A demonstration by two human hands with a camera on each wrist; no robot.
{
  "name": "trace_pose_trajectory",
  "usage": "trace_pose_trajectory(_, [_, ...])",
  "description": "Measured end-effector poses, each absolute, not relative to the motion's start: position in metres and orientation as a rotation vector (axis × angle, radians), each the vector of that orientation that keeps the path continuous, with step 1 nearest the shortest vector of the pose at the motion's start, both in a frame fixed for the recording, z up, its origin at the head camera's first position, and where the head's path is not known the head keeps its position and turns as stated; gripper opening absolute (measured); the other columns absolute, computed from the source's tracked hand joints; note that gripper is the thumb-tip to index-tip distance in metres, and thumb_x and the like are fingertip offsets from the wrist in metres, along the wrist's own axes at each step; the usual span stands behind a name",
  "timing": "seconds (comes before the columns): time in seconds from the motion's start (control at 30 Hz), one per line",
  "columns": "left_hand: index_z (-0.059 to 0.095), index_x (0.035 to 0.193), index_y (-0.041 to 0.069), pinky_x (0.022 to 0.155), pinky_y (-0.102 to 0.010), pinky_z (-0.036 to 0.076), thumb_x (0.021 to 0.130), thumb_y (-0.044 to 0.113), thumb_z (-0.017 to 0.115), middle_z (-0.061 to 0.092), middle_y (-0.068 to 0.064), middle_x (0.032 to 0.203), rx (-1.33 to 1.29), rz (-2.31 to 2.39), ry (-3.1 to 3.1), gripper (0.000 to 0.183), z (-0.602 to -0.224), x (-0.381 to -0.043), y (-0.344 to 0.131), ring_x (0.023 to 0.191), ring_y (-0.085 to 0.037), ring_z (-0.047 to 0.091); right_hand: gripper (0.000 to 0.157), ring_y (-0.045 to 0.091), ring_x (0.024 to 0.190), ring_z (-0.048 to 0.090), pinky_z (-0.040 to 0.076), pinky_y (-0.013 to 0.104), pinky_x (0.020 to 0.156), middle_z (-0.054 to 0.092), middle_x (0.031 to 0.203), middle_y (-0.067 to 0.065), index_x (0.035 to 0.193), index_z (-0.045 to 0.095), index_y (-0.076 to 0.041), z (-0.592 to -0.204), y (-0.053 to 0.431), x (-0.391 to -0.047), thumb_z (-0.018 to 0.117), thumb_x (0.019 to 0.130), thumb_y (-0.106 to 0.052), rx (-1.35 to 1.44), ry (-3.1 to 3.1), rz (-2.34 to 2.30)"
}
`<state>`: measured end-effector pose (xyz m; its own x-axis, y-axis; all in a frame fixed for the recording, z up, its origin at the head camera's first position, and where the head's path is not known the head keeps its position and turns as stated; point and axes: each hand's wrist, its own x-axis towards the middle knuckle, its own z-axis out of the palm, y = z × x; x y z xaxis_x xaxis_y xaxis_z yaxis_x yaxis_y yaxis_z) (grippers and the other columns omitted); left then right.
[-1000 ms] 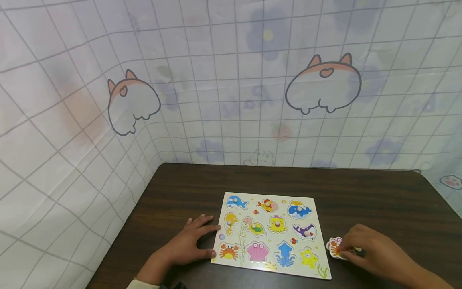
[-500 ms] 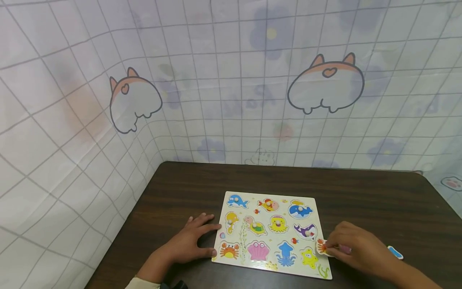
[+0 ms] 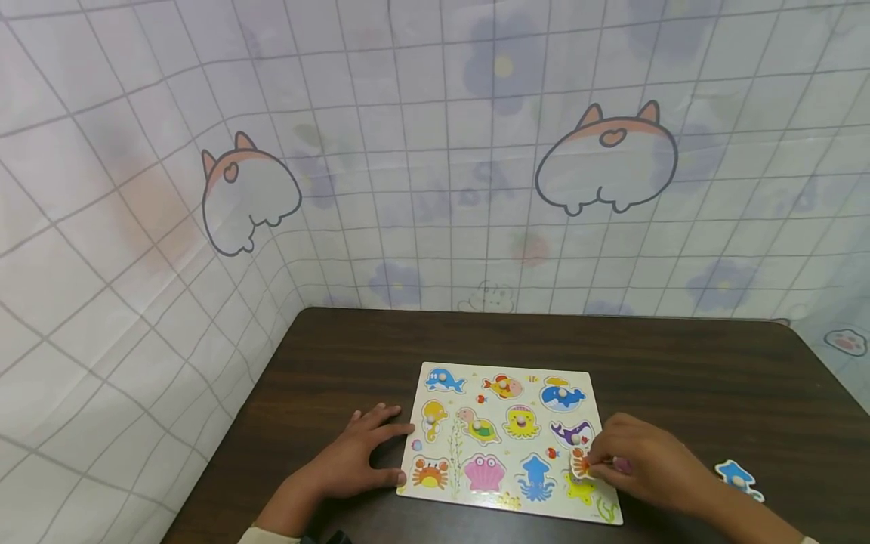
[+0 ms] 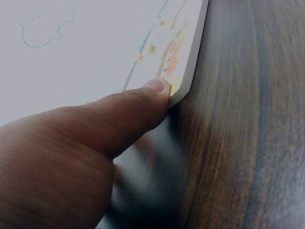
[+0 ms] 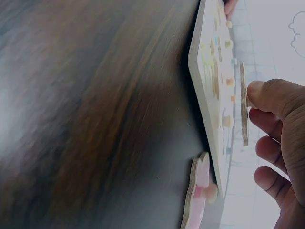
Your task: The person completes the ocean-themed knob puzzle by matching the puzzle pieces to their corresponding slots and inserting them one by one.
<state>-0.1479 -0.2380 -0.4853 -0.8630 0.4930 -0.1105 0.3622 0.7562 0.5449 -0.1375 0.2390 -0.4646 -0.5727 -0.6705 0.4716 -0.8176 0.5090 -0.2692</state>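
My right hand pinches an orange crab puzzle piece by its knob, above the lower right part of the puzzle board. In the right wrist view that crab piece appears edge-on, raised off the board, with the thumb and index finger at its knob. My left hand lies spread at the board's left edge. Its thumb presses on the board's corner. Knobbed sea animals fill the upper two rows. Along the bottom row, the crab, shell, squid and starfish pictures show no knobs; the crab piece partly covers the starfish.
A pink piece with a knob lies on the dark wooden table beside the board, mostly hidden under my right hand in the head view. Farther right is a blue piece. A patterned cloth hangs behind the table.
My right hand has picked up the crab piece from the table right of the board and carried it left over the board. The blue piece has come into view. My left hand stays put.
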Motion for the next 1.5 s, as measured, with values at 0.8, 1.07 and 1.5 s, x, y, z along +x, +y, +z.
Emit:
trace_pose_trajectory(0.8, [0.053,0.15,0.03,0.121,-0.064,0.005,0.088,0.059,0.074,0.032,-0.006,0.164,0.682,0.769,2.707,0.072,-0.484,-0.147,-0.238,0.154,-0.037,0.017,0.011,-0.004,0.082,0.053,0.045,0.012,0.069,0.061,0.088,-0.026,0.088,0.075,-0.033,-0.459,0.2,-0.146,0.084,0.088,-0.027,1.314,-2.448,0.71])
trace_pose_trajectory(1.07, [0.054,0.15,0.03,0.121,-0.065,0.006,0.087,0.058,0.075,0.032,-0.005,0.164,0.679,0.773,2.708,0.072,-0.486,-0.147,-0.237,0.154,-0.037,0.017,0.008,-0.003,0.085,0.054,0.049,0.016,0.071,0.062,0.089,-0.027,0.09,0.076,-0.031,-0.46,0.188,-0.149,0.083,0.089,-0.028,1.363,-2.465,0.714])
trace_pose_trajectory(1.5, [0.054,0.15,0.028,0.12,-0.066,0.005,0.088,0.057,0.076,0.032,-0.007,0.164,0.687,0.787,2.694,0.072,-0.482,-0.146,-0.237,0.154,-0.038,0.017,0.016,-0.005,0.083,0.053,0.043,0.009,0.076,0.061,0.086,-0.026,0.087,0.076,-0.03,-0.462,0.165,-0.15,0.088,0.083,-0.02,1.428,-2.371,0.756])
